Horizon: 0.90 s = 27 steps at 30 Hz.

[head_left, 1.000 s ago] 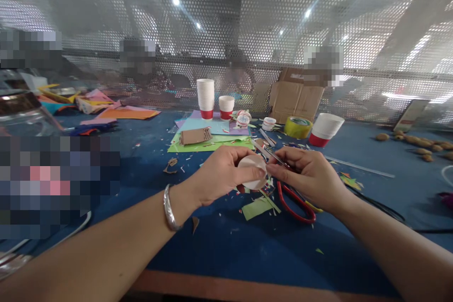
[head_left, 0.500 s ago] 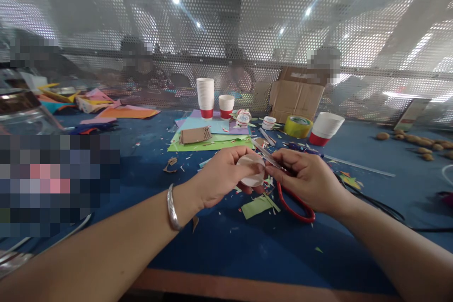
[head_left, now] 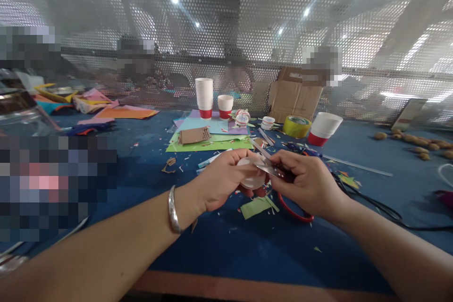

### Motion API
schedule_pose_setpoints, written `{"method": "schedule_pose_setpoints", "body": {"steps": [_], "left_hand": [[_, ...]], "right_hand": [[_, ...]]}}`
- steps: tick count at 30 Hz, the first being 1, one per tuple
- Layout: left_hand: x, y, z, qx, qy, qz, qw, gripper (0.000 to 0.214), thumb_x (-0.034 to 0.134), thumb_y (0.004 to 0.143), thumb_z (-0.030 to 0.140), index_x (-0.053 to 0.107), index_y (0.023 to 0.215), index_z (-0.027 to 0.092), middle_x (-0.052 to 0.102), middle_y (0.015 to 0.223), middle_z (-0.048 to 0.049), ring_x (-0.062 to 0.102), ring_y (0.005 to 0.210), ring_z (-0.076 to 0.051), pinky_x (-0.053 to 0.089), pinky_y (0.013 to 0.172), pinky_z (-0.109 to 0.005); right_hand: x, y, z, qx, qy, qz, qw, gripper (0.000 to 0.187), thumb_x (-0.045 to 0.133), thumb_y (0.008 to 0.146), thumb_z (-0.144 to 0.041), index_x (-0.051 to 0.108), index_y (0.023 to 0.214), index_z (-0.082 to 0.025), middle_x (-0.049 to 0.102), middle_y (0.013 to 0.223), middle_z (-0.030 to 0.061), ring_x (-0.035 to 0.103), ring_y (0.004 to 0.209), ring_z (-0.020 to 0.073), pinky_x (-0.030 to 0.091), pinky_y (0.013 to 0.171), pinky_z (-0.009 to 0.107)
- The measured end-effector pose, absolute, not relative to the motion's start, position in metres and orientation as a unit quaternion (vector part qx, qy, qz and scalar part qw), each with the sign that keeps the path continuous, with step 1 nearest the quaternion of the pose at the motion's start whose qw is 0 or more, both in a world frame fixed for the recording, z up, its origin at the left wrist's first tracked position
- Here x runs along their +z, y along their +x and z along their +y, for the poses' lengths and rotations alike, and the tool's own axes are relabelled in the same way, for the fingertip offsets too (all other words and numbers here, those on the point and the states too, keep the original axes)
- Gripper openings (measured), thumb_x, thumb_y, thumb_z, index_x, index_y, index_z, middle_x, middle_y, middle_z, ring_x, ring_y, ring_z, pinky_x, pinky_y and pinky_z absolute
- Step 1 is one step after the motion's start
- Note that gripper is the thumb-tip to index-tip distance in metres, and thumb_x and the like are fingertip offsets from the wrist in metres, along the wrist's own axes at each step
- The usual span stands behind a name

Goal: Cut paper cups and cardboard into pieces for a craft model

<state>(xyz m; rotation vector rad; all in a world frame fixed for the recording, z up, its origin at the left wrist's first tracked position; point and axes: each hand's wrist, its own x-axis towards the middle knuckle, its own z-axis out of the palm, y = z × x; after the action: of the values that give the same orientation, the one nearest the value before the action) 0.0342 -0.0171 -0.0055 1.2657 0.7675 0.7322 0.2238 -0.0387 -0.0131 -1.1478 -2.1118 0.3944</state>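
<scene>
My left hand (head_left: 222, 177), with a silver bangle at its wrist, is closed around a small round white paper piece (head_left: 252, 180), which looks like the base of a paper cup. Scissors (head_left: 271, 168) are in my right hand (head_left: 304, 177), their metal blades parted and pointing left. One blade lies across the near face of the white piece; the other is above its rim. Below my right hand a red handle loop (head_left: 300, 217) shows in part. A green paper strip (head_left: 255, 207) and small scraps lie under the hands.
Stacked white-and-red paper cups (head_left: 204, 96) stand behind coloured sheets (head_left: 208, 145) bearing folded cardboard (head_left: 194, 135). To the right are yellow tape (head_left: 296, 126), another cup stack (head_left: 323, 127), a cardboard box (head_left: 293, 96) and a black cable (head_left: 375, 205). A perforated metal screen (head_left: 212, 33) rises behind.
The scissor blades have opened and come over the white piece, one blade now in front of it. The white piece is tilted slightly differently, and less of the red loop shows.
</scene>
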Motion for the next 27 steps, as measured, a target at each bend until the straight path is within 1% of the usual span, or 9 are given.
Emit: {"method": "schedule_pose_setpoints", "body": {"steps": [4,8,10,12,15,18,23,25,27], "left_hand": [[-0.01,0.033,-0.016,0.325,0.596,0.342,0.65,0.009,0.066,0.081,0.022,0.063,0.087,0.015,0.065,0.064,-0.0001,0.062,0.053,-0.01,0.041,0.047,-0.018],[-0.012,0.027,-0.01,0.32,0.615,0.362,0.624,0.012,0.068,0.08,0.023,0.063,0.088,0.016,0.069,0.072,-0.0027,0.064,0.054,-0.011,0.04,0.044,-0.018],[-0.011,0.025,-0.007,0.327,0.611,0.375,0.616,0.012,0.069,0.079,0.023,0.063,0.086,0.015,0.071,0.075,-0.004,0.065,0.054,-0.012,0.04,0.043,-0.018],[-0.009,0.024,-0.007,0.334,0.609,0.373,0.615,0.014,0.069,0.079,0.024,0.065,0.088,0.015,0.071,0.078,-0.005,0.066,0.056,-0.013,0.042,0.045,-0.019],[-0.01,0.024,-0.007,0.332,0.618,0.357,0.616,0.019,0.069,0.08,0.027,0.068,0.095,0.015,0.072,0.084,-0.0072,0.068,0.06,-0.014,0.044,0.047,-0.02],[-0.012,0.025,-0.008,0.325,0.64,0.365,0.593,0.015,0.068,0.079,0.026,0.07,0.089,0.015,0.071,0.081,-0.0068,0.066,0.062,-0.015,0.045,0.05,-0.023],[-0.016,0.026,-0.008,0.311,0.717,0.383,0.493,0.009,0.065,0.079,0.023,0.071,0.078,0.016,0.065,0.069,-0.0017,0.056,0.059,-0.012,0.041,0.054,-0.023],[-0.016,0.027,-0.009,0.31,0.711,0.375,0.507,0.007,0.065,0.079,0.022,0.069,0.078,0.016,0.064,0.069,-0.0015,0.055,0.059,-0.011,0.041,0.055,-0.023],[-0.016,0.028,-0.009,0.315,0.684,0.363,0.548,0.009,0.065,0.08,0.023,0.069,0.085,0.016,0.067,0.074,-0.0032,0.059,0.061,-0.013,0.042,0.054,-0.024]], "right_hand": [[-0.013,0.222,-0.038,0.153,-0.447,-0.817,0.332,0.004,0.059,0.08,-0.017,0.062,0.077,-0.017,0.047,0.062,-0.0061,0.04,0.056,0.0088,0.033,0.053,0.023],[-0.011,0.229,-0.033,0.173,-0.458,-0.808,0.326,0.006,0.058,0.081,-0.018,0.059,0.076,-0.017,0.048,0.063,-0.0055,0.04,0.058,0.0095,0.033,0.054,0.023],[-0.01,0.234,-0.028,0.168,-0.476,-0.791,0.345,0.012,0.057,0.083,-0.02,0.055,0.072,-0.019,0.044,0.063,-0.0053,0.038,0.059,0.0098,0.032,0.054,0.024],[-0.009,0.238,-0.024,0.155,-0.495,-0.776,0.357,0.017,0.059,0.086,-0.025,0.054,0.07,-0.019,0.043,0.062,-0.0049,0.037,0.058,0.0101,0.031,0.053,0.024],[-0.01,0.237,-0.022,0.169,-0.497,-0.766,0.372,0.016,0.062,0.088,-0.032,0.061,0.08,-0.018,0.054,0.067,-0.0024,0.043,0.061,0.0114,0.034,0.055,0.025],[-0.012,0.233,-0.024,0.197,-0.482,-0.768,0.374,0.021,0.063,0.09,-0.038,0.063,0.086,-0.018,0.058,0.071,-0.0009,0.046,0.063,0.0125,0.037,0.056,0.025],[-0.012,0.228,-0.031,0.198,-0.476,-0.787,0.34,0.019,0.064,0.09,-0.035,0.062,0.08,-0.018,0.053,0.066,-0.0032,0.046,0.063,0.012,0.035,0.056,0.024],[-0.012,0.228,-0.033,0.201,-0.475,-0.792,0.328,0.021,0.064,0.09,-0.033,0.06,0.075,-0.018,0.052,0.065,-0.0034,0.046,0.063,0.0121,0.035,0.057,0.024],[-0.013,0.228,-0.032,0.213,-0.472,-0.793,0.321,0.022,0.062,0.092,-0.034,0.061,0.076,-0.018,0.053,0.066,-0.0029,0.047,0.064,0.0126,0.036,0.058,0.025]]}}
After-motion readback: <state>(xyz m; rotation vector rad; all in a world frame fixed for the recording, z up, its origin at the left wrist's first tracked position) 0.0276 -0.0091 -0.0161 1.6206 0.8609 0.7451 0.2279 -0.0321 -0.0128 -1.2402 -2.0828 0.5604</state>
